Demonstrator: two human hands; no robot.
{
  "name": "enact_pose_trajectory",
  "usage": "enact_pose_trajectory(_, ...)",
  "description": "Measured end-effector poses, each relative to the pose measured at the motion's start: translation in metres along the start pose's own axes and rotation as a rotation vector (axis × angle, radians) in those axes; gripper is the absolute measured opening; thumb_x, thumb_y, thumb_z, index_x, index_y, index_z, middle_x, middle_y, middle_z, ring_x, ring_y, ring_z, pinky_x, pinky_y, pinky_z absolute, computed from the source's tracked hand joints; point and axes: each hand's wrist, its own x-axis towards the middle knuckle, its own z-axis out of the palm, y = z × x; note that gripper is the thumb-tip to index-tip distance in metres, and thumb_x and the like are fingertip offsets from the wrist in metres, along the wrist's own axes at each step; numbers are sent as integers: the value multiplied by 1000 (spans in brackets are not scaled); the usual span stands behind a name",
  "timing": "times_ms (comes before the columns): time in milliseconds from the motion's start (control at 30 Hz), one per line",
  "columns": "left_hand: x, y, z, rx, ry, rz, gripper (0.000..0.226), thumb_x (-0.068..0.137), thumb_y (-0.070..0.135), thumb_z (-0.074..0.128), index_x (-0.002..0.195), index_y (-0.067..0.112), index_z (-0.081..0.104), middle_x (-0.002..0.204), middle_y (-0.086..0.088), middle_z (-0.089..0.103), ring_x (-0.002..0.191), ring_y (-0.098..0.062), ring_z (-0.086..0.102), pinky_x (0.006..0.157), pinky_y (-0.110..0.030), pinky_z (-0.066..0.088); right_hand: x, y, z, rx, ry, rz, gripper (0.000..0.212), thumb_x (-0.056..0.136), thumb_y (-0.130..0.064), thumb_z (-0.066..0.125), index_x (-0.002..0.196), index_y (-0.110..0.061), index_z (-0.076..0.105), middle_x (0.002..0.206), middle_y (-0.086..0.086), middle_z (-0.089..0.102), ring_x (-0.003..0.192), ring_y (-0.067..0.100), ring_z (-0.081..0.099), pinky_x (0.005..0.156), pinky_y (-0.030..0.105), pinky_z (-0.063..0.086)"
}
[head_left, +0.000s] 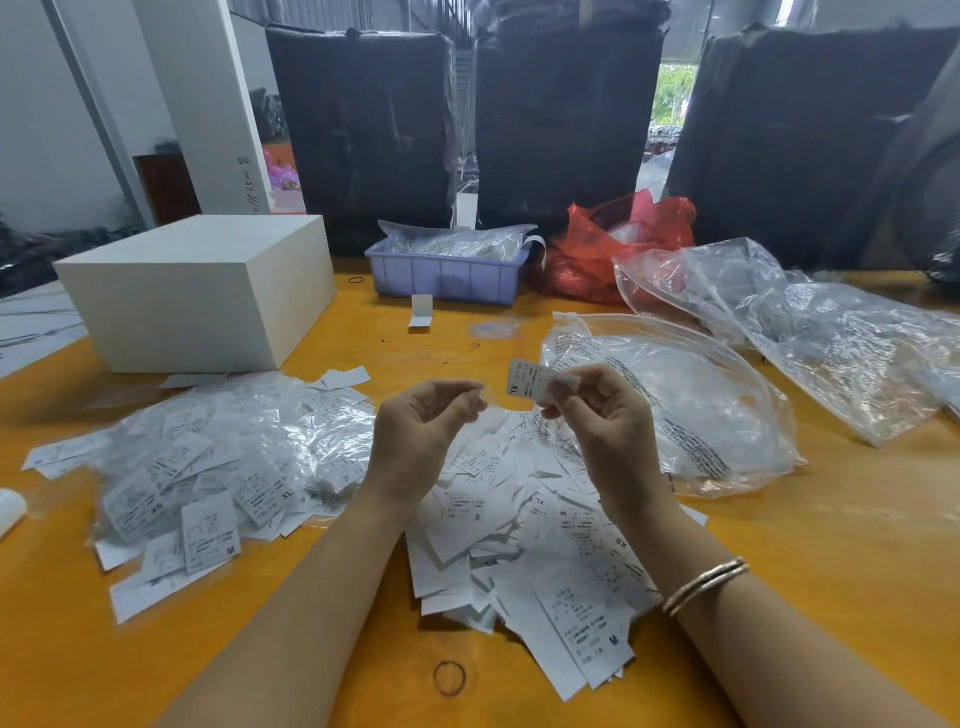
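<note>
Over the desk (810, 561), the right hand (605, 418) is pinching a label (527, 381) pointing leftward. The left hand (421, 423), just beside, is apparently pinching a clear bag (480, 404).

White XL label (530, 382), tilted, aloft

two bare forearms come in from the lower edge of the view, uncovered along all that shows. they end in a bare left hand (421, 431) and a bare right hand (602, 421). round the right wrist sits a thin metal bangle (706, 584), pale silvery-pink, made of two narrow bands lying close side by side, with a soft shine along its rim.
</note>
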Motion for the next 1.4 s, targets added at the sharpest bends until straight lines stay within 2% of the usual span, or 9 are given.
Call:
enact_pose_trajectory(100, 1, -2, -1, -14, 19, -3, 14, 82, 8, 68, 91, 19, 69, 79, 9, 74, 79, -4, 69, 69, -11, 50, 0, -1, 1, -16, 4, -27, 15, 88, -1, 59, 80, -13, 59, 83, 7, 68, 72, 12, 65, 65, 19, 52)
enact_pose_trajectory(267, 1, -2, -1, -2, 49, 35, 18, 81, 6, 70, 88, 22, 69, 81, 15, 73, 83, 0, 68, 71, -9, 49, -3, 1, 5, -56, 10, -45, 17, 88, 0, 60, 78, -14, 59, 79, 11, 67, 71, 15, 66, 67, 22, 53)
enact_pose_trajectory(500, 3, -5, -3, 61, 94, 87, 18, 81, 9, 71, 87, 26, 69, 84, 13, 72, 88, -4, 68, 76, -14, 51, -6, 1, 13, -30, 21, -52, 17, 87, 1, 61, 79, -14, 60, 82, 6, 69, 74, 15, 68, 67, 22, 53)
enact_pose_trajectory(600, 3, -6, -3, 79, 106, 104, 19, 82, 10, 71, 86, 28, 69, 84, 13, 72, 89, -5, 68, 78, -17, 53, -9, 1, 15, -96, 6, -81, 18, 86, 2, 61, 78, -14, 60, 77, 8, 68, 74, 23, 67, 70, 33, 55)
enact_pose_trajectory(700, 2, -5, -4, 89, 102, 121, 20, 81, 10, 71, 84, 30, 68, 81, 18, 72, 87, -3, 68, 75, -13, 51, -12, 1, 15, -232, -1, -163, 14, 84, 4, 62, 78, -8, 61, 74, 13, 67, 72, 30, 65, 70, 47, 54)
enact_pose_trajectory(933, 2, -5, -3, 67, 95, 115, 17, 81, 12, 70, 85, 28, 69, 81, 17, 72, 86, -3, 68, 73, -11, 51, -11, 2, 15, -250, 18, -159, 10, 83, 6, 61, 77, -3, 62, 72, 16, 66, 72, 34, 65, 70, 51, 52)
enact_pose_trajectory(1100, 2, -3, -3, 52, 65, 93, 13, 82, 13, 70, 87, 25, 69, 82, 16, 72, 84, -1, 67, 70, -9, 49, -12, 2, 16, -226, -63, -96, 9, 85, 1, 61, 79, -6, 63, 73, 13, 68, 68, 26, 66, 69, 47, 55)
enact_pose_trajectory(1267, 2, 0, -4, 28, 0, 28, 7, 81, 18, 70, 84, 23, 68, 83, 13, 72, 83, -2, 67, 68, -11, 51, -7, 3, 10, -123, -105, -23, 19, 86, 8, 53, 85, -7, 64, 79, 13, 68, 68, 16, 64, 64, 27, 54)
enact_pose_trajectory(1400, 1, 2, -3, -4, -45, -27, 13, 73, 28, 70, 85, 23, 68, 82, 11, 73, 80, 0, 67, 68, -11, 50, -5, 4, 7, -91, -132, -16, 23, 87, 7, 52, 85, -12, 64, 79, 10, 67, 67, 11, 63, 60, 21, 51)
